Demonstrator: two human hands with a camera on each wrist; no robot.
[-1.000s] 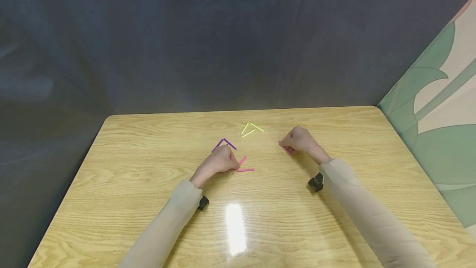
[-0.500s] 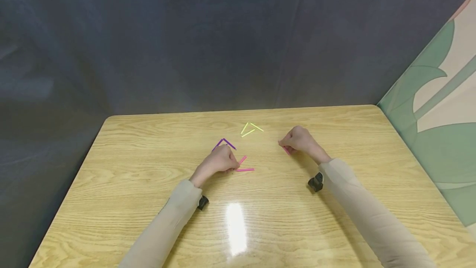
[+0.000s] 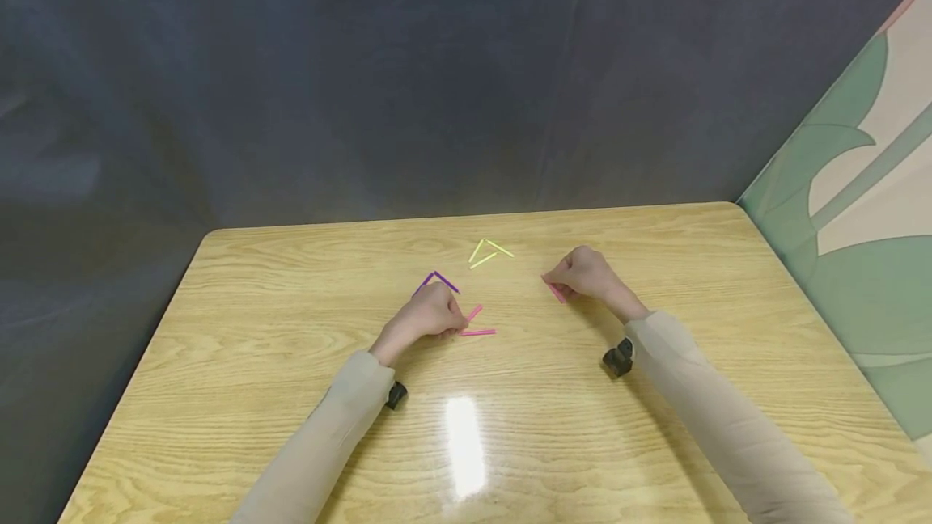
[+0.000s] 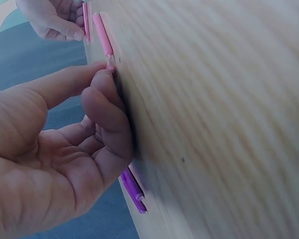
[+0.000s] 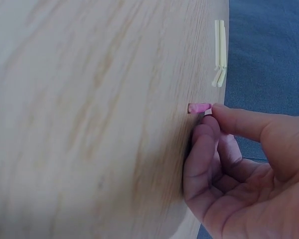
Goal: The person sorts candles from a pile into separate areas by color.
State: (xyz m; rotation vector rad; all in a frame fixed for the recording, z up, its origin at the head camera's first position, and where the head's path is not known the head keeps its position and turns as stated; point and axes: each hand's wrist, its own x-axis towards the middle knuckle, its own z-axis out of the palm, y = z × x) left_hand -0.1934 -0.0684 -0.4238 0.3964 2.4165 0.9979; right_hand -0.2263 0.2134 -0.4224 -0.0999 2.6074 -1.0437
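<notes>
My left hand point(image 3: 429, 312) is low over the table, its thumb and index fingertip pinching at the corner where two pink sticks nearly meet. One pink stick point(image 3: 478, 333) lies crosswise; the other pink stick point(image 3: 474, 313) slants away, partly behind the fingers. In the left wrist view, a pink stick point(image 4: 103, 35) runs out from those fingertips. To the right, my right hand point(image 3: 585, 273) pinches a third pink stick point(image 3: 556, 293) by its far end, the stick slanting beneath the fingers. The right wrist view shows this pink stick point(image 5: 199, 107) nearly end-on at the thumb tip.
Two purple sticks point(image 3: 446, 281) form a peak just beyond my left hand, partly covered by it. Farther back, yellow sticks point(image 3: 499, 248) lie in a small angled figure. A dark curtain point(image 3: 466, 87) hangs behind the wooden table point(image 3: 291, 265); a patterned panel point(image 3: 866, 225) borders its right side.
</notes>
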